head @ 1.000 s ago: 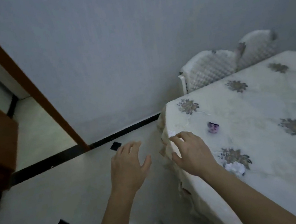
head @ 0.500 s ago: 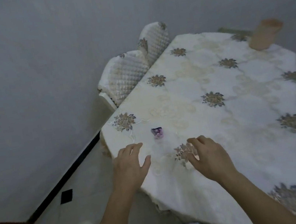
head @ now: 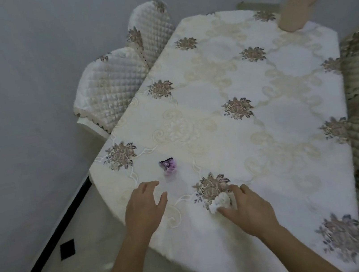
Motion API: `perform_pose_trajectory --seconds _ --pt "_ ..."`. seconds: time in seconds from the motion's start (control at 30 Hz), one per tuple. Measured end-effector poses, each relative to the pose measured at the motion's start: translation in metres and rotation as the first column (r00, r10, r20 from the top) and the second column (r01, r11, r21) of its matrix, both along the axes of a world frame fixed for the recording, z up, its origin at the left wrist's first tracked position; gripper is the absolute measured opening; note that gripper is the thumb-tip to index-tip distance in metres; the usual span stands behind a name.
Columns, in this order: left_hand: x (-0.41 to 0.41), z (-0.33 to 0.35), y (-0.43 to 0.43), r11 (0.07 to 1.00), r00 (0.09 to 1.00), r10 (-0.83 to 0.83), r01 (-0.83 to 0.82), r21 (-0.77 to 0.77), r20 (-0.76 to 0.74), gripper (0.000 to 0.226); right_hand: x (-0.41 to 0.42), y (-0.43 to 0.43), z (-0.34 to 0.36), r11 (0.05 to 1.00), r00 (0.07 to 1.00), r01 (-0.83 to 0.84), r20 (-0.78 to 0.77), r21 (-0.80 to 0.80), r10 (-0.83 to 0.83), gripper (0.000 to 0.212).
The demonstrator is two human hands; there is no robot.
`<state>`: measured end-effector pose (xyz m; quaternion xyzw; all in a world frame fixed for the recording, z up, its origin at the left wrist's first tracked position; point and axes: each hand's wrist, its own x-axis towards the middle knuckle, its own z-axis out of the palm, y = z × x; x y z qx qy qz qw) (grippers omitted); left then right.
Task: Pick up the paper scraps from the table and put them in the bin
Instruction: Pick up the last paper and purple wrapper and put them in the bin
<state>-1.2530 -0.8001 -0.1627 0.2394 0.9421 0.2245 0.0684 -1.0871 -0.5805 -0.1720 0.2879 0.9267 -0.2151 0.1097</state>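
White crumpled paper scrap [head: 220, 201] sits on the table [head: 263, 108] near its front edge, abt 6 o'clock of the tabletop, half on a flower print. Looks v. light, soft, squashable, not fragile; prob slides on the cloth if nudged, so pinch from both sides of the wad, not press from top. Right hand [head: 248, 210] is on it: fingers curled round the far side, thumb at near side, closing on the scrap; can't tell if lifted yet, looks still on cloth. Wrist low, forearm coming in from 5 o'clock, palm down.

2nd scrap, purple/dark printed [head: 167, 164], lies at 11 o'clock of the white one, well apart, just past the left hand's fingertips. Same handling guess: light, thin, pinch at an edge.

Left hand [head: 145, 208] empty, fingers loosely spread, palm down, hovering over table edge at 9 o'clock of right hand, forearm from 6 o'clock.

Bin: not clearly in view; tan cylinder [head: 297, 9] at far end, 1 o'clock, can't tell what it is.
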Motion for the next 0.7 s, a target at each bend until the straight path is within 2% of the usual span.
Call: perform_pose_trajectory --seconds 0.1,0.23,0.3,0.43,0.5,0.6,0.7 --pt "-0.020 -0.017 0.010 1.000 1.000 -0.016 0.016 -0.008 0.022 0.036 -0.010 -0.015 -0.014 0.996 0.993 0.083 0.081 0.023 -0.085 0.084" --pt "-0.047 -0.037 0.027 0.998 0.998 -0.070 0.070 -0.005 0.010 0.044 -0.015 -0.034 -0.032 0.976 0.984 0.167 0.041 0.140 -0.174 0.094" --pt "-0.059 -0.046 0.036 0.995 0.995 -0.097 0.097 0.003 0.035 0.055 -0.016 -0.041 -0.042 0.965 0.986 0.164 -0.007 0.204 -0.166 0.088" --pt "-0.076 -0.056 0.056 0.994 0.987 -0.105 0.105 0.006 0.120 0.070 -0.020 -0.046 -0.051 0.955 0.980 0.196 -0.007 0.220 -0.200 0.073" --pt "-0.082 -0.059 0.062 0.990 0.981 -0.138 0.141 -0.008 0.136 0.068 -0.021 -0.046 -0.055 0.957 0.984 0.178 -0.032 0.228 -0.175 0.061" --pt "-0.087 -0.067 0.063 0.975 0.972 -0.222 0.224 -0.013 0.072 0.057 -0.022 -0.047 -0.059 0.960 0.991 0.133 -0.065 0.247 -0.121 0.045" --pt "-0.089 -0.074 0.064 0.971 0.971 -0.237 0.237 0.018 0.036 0.045 -0.026 -0.045 -0.060 0.956 0.987 0.153 -0.096 0.250 -0.132 0.036"
